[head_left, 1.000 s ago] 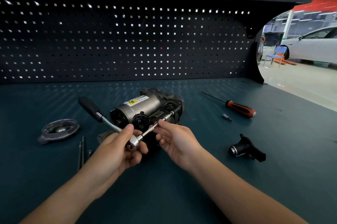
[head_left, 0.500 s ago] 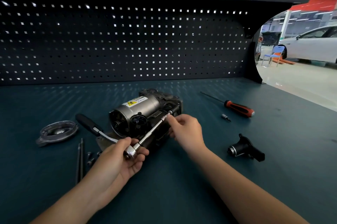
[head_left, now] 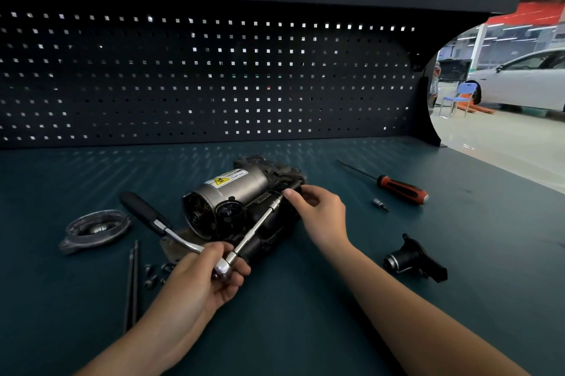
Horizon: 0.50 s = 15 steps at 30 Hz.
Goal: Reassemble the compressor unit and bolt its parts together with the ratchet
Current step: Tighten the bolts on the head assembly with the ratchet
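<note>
The compressor unit [head_left: 235, 192], a silver cylinder with a yellow warning label on a black body, lies in the middle of the bench. My left hand [head_left: 201, 281] grips the head of the ratchet [head_left: 159, 222], whose black handle points up to the left. A long extension bar [head_left: 260, 224] runs from the head up to the compressor's right side. My right hand [head_left: 318, 210] pinches the far tip of the bar against the unit.
A round metal cover [head_left: 94, 229] lies at the left. Two thin rods [head_left: 132, 281] and several small bolts [head_left: 156, 274] lie near my left wrist. A red-handled screwdriver [head_left: 400, 189], a small bit [head_left: 380, 204] and a black fitting [head_left: 412, 259] lie at the right. A pegboard [head_left: 214, 76] stands behind.
My right hand slid up the extension bar from near the ratchet head to its tip at the compressor. The ratchet handle dropped lower to the left.
</note>
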Tool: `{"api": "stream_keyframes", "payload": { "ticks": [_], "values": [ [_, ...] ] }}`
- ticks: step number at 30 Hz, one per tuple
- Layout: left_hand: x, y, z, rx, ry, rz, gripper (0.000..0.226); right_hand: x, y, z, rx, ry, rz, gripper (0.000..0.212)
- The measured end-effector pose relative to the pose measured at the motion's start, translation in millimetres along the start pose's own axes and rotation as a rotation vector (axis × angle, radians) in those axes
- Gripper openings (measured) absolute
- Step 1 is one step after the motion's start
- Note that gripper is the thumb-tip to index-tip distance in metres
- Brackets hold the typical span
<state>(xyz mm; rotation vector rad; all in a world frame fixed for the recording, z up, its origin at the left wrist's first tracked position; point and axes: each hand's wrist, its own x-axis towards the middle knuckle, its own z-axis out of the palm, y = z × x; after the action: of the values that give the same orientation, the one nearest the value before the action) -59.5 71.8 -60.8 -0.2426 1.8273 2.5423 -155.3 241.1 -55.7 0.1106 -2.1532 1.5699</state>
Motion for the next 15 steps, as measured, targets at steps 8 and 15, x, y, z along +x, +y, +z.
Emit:
{"api": "stream_keyframes", "payload": {
  "ticks": [8, 15],
  "values": [
    [1.8, -2.6, -0.3, 0.023, -0.001, 0.044, 0.023, 4.0, 3.8, 0.3, -0.056, 0.031, -0.032, 0.041],
    [-3.2, -4.8, 4.3, 0.051, -0.001, 0.092, 0.025, 3.2, 2.6, -1.0, -0.071, 0.029, -0.038, 0.043]
  ]
}}
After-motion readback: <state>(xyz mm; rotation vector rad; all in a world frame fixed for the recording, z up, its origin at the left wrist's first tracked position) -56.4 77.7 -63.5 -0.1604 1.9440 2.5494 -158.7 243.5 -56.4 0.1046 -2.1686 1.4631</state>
